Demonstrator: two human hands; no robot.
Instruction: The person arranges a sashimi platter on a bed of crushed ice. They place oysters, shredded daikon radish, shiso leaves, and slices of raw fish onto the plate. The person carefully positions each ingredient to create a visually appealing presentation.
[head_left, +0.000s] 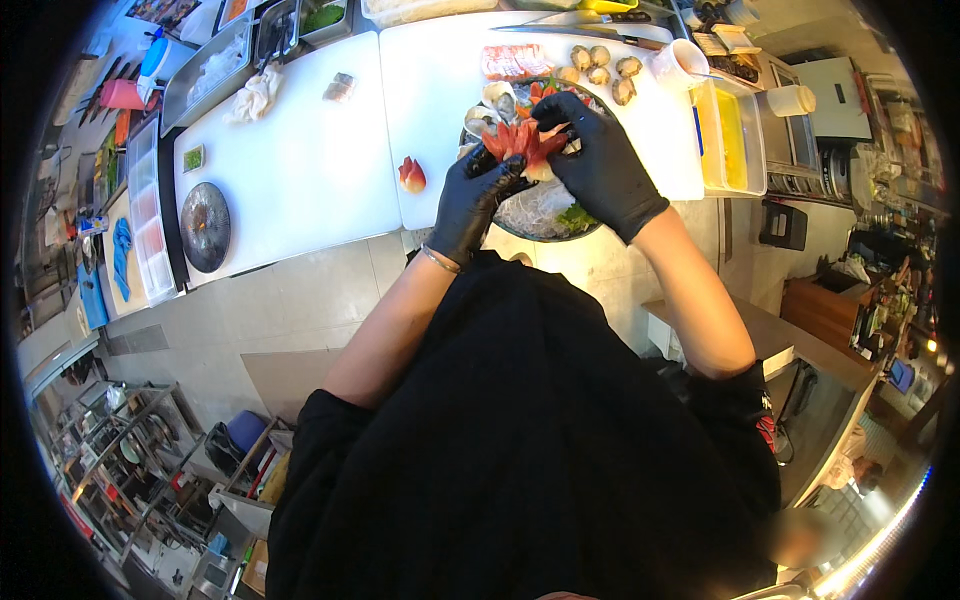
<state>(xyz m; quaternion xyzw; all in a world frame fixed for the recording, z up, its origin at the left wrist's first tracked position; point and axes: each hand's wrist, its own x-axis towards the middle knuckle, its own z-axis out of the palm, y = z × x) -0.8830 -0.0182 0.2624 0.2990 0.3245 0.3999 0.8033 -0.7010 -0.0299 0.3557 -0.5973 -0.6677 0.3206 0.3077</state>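
Note:
Both black-gloved hands are over a round dark platter (529, 234). Between them is a cluster of red-tipped surf clam pieces (525, 144), gripped by my left hand (474, 201) from the near left and my right hand (600, 165) from the right. Oysters in the shell (480, 120) sit at the platter's left side. Shredded white garnish (536, 206) and a green leaf (576, 217) show at its near side. Orange-red slices (551, 91) are partly hidden behind my right hand. Left of the platter, another surf clam piece (412, 175) lies on the white cutting board (307, 172).
Sliced pink-and-white fish (514, 61), several abalone (600, 64) and long knives (577, 31) lie beyond the platter. A white tub (679, 64) and a bin with yellow contents (726, 139) stand right. To the left are a cloth (255, 94), a fish piece (340, 87) and a dark oval dish (205, 227).

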